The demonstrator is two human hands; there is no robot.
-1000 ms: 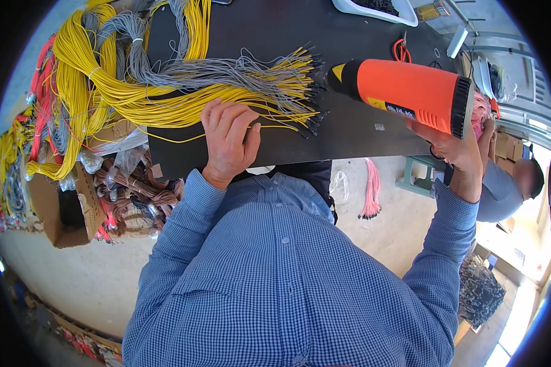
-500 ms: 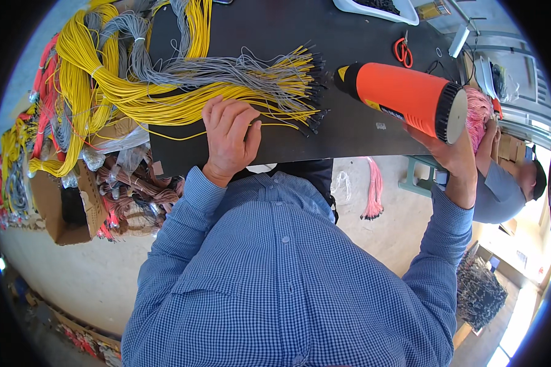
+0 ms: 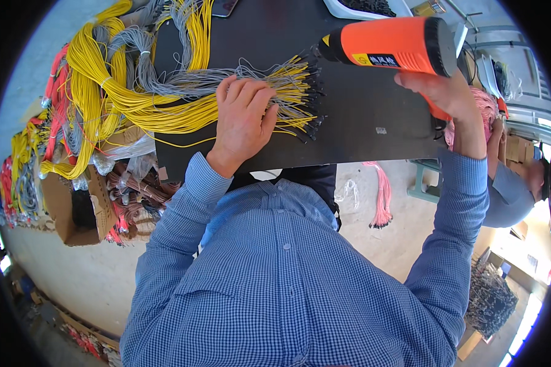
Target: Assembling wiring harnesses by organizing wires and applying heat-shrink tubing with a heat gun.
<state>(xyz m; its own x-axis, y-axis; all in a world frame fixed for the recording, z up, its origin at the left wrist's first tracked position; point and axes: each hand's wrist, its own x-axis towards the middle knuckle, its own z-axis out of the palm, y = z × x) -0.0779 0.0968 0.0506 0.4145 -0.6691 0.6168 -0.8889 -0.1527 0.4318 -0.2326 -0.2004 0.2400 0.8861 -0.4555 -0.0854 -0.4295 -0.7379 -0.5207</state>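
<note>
My left hand (image 3: 242, 122) lies flat, fingers spread, on a fanned row of yellow and grey wires (image 3: 288, 98) on a black table (image 3: 361, 128). The wire ends carry small black tips that point right. My right hand (image 3: 450, 101) grips the handle of an orange heat gun (image 3: 386, 46). Its dark nozzle points left, close to the black wire tips. The handle is mostly hidden by my hand.
Big loops of yellow and grey wire (image 3: 104, 85) pile at the table's left. A cardboard box (image 3: 73, 208) with brown and red wires stands below them. Pink wires (image 3: 382, 196) hang under the table. Another person (image 3: 514, 183) bends at the right. A white tray (image 3: 361, 9) sits at the back.
My right hand has swung the heat gun up and to the left, bringing its nozzle near the wire tips. My left hand stays pressed on the wires.
</note>
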